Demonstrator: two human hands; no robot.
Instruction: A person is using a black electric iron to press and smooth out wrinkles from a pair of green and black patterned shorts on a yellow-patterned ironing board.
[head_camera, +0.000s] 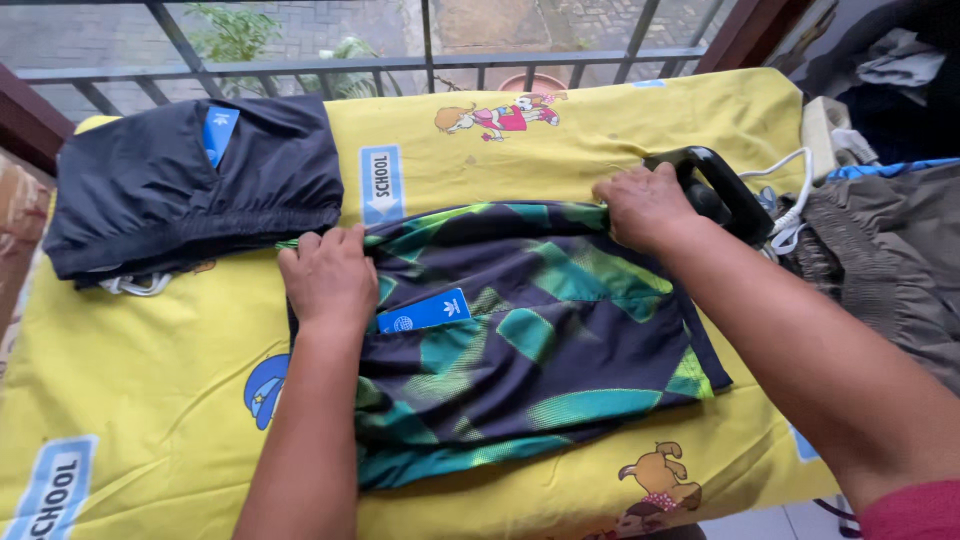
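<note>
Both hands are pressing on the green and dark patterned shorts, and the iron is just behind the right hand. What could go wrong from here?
1. The right hand lies directly against the black iron; if the iron is hot, it may burn the hand.
2. The iron's white cord loops beside the shorts; a pull could drag the iron.
3. The left hand sits near the folded dark garment and might disturb it.

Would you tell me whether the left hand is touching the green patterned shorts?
Touching: the head view shows the left hand pressed flat on the green patterned shorts.
</note>
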